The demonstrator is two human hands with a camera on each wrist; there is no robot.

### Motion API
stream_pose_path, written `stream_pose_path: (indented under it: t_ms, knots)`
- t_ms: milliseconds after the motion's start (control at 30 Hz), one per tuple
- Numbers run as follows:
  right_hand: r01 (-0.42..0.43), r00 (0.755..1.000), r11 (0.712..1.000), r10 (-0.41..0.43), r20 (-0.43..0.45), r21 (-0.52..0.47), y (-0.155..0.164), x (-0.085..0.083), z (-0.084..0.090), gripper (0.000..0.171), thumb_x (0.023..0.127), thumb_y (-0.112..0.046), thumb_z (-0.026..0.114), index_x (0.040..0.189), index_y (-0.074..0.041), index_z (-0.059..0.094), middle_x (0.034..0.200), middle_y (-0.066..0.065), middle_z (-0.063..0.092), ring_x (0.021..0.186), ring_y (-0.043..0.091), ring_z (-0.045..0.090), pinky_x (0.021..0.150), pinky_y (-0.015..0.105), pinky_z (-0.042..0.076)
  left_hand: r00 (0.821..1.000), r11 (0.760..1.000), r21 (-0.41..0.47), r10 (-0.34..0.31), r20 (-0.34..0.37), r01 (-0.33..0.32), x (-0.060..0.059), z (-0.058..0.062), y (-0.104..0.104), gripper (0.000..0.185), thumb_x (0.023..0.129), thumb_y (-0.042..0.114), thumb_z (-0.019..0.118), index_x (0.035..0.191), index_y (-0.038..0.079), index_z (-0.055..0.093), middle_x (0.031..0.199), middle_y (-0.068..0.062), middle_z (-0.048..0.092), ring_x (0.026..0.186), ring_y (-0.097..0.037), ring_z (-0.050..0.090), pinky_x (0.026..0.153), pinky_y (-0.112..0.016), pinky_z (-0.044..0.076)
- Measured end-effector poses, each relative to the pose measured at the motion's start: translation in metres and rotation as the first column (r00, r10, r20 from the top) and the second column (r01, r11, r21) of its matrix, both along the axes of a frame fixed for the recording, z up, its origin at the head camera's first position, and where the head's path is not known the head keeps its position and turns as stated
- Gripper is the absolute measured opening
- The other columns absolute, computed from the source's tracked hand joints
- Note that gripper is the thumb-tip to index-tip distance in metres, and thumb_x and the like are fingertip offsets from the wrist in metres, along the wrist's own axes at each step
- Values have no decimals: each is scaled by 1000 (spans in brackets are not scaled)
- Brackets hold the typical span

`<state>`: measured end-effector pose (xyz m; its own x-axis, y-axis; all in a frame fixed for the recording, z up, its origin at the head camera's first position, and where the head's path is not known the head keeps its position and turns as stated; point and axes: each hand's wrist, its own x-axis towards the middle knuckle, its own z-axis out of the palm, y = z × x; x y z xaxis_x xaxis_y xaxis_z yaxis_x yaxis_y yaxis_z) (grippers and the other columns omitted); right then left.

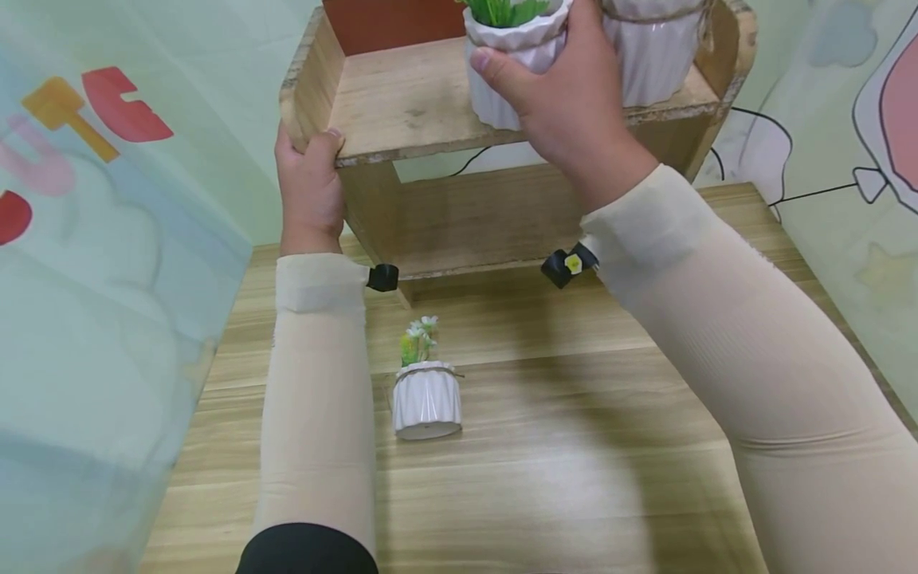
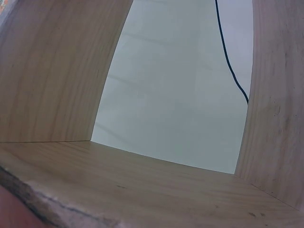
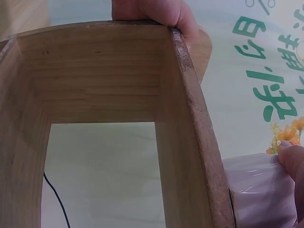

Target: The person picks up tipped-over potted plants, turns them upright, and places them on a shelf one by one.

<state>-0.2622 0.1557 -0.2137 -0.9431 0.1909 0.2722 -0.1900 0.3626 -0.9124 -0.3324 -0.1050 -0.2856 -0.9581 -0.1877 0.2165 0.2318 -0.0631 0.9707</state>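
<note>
My left hand (image 1: 310,191) grips the left front corner of a small wooden shelf (image 1: 402,96), its thumb at the edge of the upper board. With my right hand (image 1: 581,112) I hold a white ribbed flowerpot (image 1: 491,96) with green leaves, at the front of that board. In the right wrist view, orange flowers (image 3: 287,135) show above this pot (image 3: 259,190), its base right at the board's edge. A larger white pot (image 1: 656,56) tied with twine stands at the board's right end, partly hidden by my hand.
On the wooden table (image 1: 574,478) in front of the shelf is a small white pot (image 1: 427,402) with white flowers. A dark cable (image 2: 228,61) shows through the shelf's open back. Printed curtains (image 1: 129,279) hang on both sides.
</note>
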Motion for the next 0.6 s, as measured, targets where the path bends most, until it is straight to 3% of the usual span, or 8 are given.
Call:
stream_pose_path:
  t_ms: [600]
  knots:
    - [-1, 1000, 1000, 0, 15, 4, 0, -1, 1, 79, 94, -37, 79, 158, -29, 33, 153, -7, 46, 138, 5, 44, 109, 16, 38, 1000, 1000, 3, -4, -4, 4, -1, -1, 0, 66, 94, 19, 56, 159, 26, 45, 157, 3, 47, 143, -15, 45, 113, -22, 38]
